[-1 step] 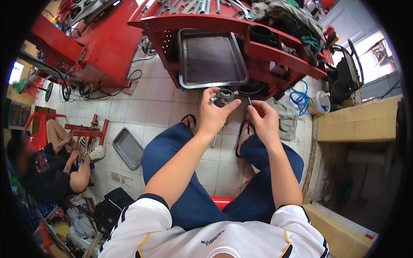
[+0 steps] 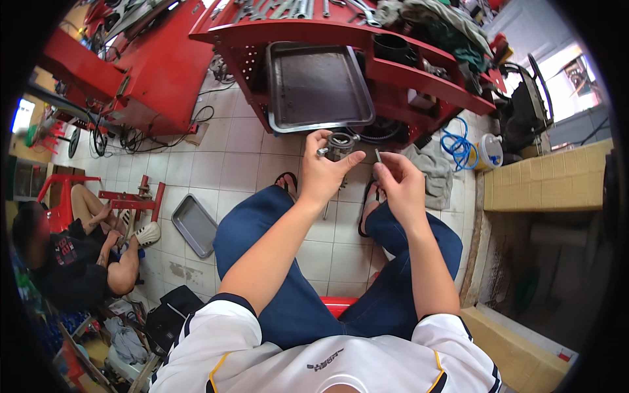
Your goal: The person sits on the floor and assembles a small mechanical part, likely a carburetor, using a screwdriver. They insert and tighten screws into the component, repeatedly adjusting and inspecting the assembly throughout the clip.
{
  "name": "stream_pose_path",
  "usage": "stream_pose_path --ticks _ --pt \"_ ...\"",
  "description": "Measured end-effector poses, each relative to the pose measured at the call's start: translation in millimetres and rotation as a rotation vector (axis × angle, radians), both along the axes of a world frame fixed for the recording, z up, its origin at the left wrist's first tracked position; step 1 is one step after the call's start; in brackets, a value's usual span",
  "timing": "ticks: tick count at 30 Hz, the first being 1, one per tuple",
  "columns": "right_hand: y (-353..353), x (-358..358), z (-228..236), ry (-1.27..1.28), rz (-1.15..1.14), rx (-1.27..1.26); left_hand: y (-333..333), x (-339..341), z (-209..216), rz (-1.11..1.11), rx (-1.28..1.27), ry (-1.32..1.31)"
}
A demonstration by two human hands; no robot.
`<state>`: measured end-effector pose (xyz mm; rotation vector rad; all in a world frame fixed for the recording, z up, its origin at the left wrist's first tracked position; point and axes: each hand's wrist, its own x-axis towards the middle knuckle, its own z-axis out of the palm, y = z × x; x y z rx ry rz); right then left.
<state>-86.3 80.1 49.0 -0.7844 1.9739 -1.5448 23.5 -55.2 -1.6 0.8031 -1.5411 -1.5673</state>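
Note:
In front of my knees, my left hand [image 2: 322,173] grips a grey metal machine part [image 2: 340,144]. It has a round opening on top and short stubs at its sides; its exact kind I cannot make out. A small gap to the right, my right hand [image 2: 401,180] pinches a thin, short metal rod [image 2: 377,156] upright between thumb and fingers. The rod and the part are apart. Below the left hand, a slim metal tool or rod [image 2: 325,211] shows between my feet, partly hidden by that hand.
Ahead stands a red tool cart [image 2: 288,31] with wrenches on top and a metal tray [image 2: 321,123] jutting out below. A grey tray [image 2: 195,226] lies on the tiles at left, near a seated person [image 2: 62,262]. Rags [image 2: 436,177], a blue hose [image 2: 458,145] and a bucket [image 2: 490,152] are at right.
The view has shifted slightly. Both hands keep their hold on the metal part and the thin rod, nearly unmoved.

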Motion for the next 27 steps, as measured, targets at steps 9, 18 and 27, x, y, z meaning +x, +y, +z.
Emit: stream_pose_path --ticks 9,18,27 --pt "25 15 -8 0.084 0.051 -0.291 23 -11 20 -0.109 0.014 0.195" --pt "27 18 -14 0.094 0.058 -0.359 29 -5 12 -0.100 -0.162 0.061" --pt "26 29 -14 0.117 0.090 -0.347 31 1 16 -0.106 -0.291 0.045"
